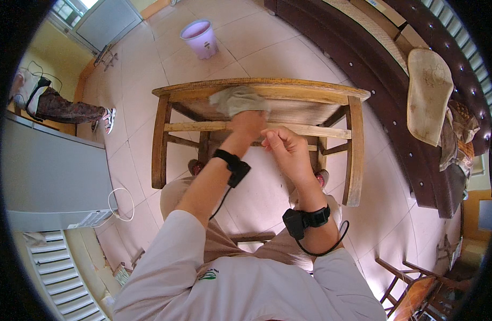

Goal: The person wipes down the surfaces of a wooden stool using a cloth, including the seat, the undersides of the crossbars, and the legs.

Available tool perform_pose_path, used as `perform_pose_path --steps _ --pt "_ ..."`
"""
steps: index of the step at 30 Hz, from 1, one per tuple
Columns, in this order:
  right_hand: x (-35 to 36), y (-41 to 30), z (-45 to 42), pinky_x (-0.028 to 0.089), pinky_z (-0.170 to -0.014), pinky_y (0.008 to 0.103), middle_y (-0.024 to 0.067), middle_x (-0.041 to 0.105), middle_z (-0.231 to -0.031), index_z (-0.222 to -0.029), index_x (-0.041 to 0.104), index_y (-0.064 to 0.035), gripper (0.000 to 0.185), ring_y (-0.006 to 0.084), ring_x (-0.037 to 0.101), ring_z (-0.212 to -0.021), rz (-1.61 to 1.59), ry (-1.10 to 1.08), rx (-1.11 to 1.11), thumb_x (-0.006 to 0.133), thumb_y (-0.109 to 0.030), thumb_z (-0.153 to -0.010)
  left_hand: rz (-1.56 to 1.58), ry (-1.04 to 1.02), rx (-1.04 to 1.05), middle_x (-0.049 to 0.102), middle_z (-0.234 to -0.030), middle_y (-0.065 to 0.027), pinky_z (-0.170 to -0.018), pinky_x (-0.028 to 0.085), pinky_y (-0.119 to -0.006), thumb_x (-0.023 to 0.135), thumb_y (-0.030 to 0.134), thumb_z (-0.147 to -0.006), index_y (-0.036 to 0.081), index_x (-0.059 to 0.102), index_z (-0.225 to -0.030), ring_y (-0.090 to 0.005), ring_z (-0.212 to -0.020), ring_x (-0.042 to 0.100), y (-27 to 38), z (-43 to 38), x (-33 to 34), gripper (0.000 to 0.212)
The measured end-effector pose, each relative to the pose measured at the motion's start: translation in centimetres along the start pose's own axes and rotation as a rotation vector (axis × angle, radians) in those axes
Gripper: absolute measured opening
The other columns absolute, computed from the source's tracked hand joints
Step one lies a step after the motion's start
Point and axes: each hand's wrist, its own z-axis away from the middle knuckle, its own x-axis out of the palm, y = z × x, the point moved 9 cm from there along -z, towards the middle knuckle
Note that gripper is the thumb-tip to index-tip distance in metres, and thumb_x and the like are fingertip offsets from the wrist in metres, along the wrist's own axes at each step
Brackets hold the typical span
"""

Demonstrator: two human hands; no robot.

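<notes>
Before me stands a small wooden table or bench (258, 86) with an open frame and a board inside it. My left hand (248, 124) reaches over its front rail, and a greyish-green cloth (240, 101) lies bunched at its fingers, against the board and the far edge. The grip on the cloth is partly hidden and blurred. Close beside it, over the same front rail (330, 132), my right hand (286, 150) is raised with its fingers curled and thumb bent; no object shows in it. Both forearms wear black straps with small cabled devices.
A purple plastic bucket (201, 42) stands on the tiled floor beyond. A dark tufted sofa (374, 92) runs along the right, with a beige pad (428, 96) on it. At left are a grey refrigerator (57, 172) and another person's leg (69, 106). A wooden chair (414, 297) is at lower right.
</notes>
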Motion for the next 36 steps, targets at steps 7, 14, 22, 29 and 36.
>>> perform_pose_path --steps 7,14,22,29,36 --pt "-1.3 0.6 0.3 0.042 -0.058 0.019 0.0003 0.058 -0.07 -0.088 0.063 0.0015 0.021 0.0063 0.051 -0.062 -0.086 0.083 -0.003 0.049 -0.014 -0.092 0.297 0.211 0.472 0.064 -0.088 -0.012 -0.074 0.046 -0.04 0.039 0.032 -0.087 0.006 0.064 -0.08 -0.0257 -0.086 0.06 8.9 4.2 -1.2 0.037" --pt "0.2 1.5 -1.1 0.043 -0.058 0.0201 0.0017 0.057 -0.068 -0.086 0.061 0.0013 0.024 0.0074 0.051 -0.061 -0.05 0.091 0.014 0.049 -0.019 -0.092 0.134 -0.034 0.308 0.063 -0.09 -0.0105 -0.073 0.045 -0.039 0.048 0.02 -0.079 0.007 0.062 -0.084 -0.0241 -0.083 0.06 6.3 0.9 -3.1 0.02" --pt "0.9 3.6 -1.1 0.044 -0.053 0.021 0.0027 0.059 -0.064 -0.083 0.062 0.0011 0.022 0.0062 0.053 -0.056 -0.005 0.104 0.057 0.052 -0.017 -0.089 -0.443 0.316 0.234 0.062 -0.094 -0.0147 -0.076 0.045 -0.042 0.052 0.016 -0.077 0.006 0.063 -0.09 -0.0309 -0.089 0.058 -8.5 1.3 -6.5 0.02" --pt "-0.3 3.1 -0.4 0.045 -0.053 0.0223 0.0031 0.061 -0.062 -0.083 0.064 -0.0009 0.019 0.0062 0.055 -0.057 0.03 0.115 0.053 0.055 -0.017 -0.087 -0.545 0.258 0.062 0.064 -0.085 -0.015 -0.057 0.052 -0.038 0.045 0.017 -0.087 0.002 0.059 -0.103 -0.03 -0.069 0.062 -18.9 0.2 -8.0 0.026" --pt "-2.8 0.3 0.2 0.044 -0.052 0.0217 0.0026 0.059 -0.061 -0.08 0.062 -0.0001 0.019 0.0059 0.054 -0.056 -0.094 0.192 -0.017 0.053 -0.015 -0.088 -0.46 0.488 0.292 0.063 -0.076 -0.0127 -0.053 0.049 -0.04 0.048 0.022 -0.085 0.004 0.064 -0.078 -0.0281 -0.065 0.061 -5.3 0.8 -5.5 0.025"
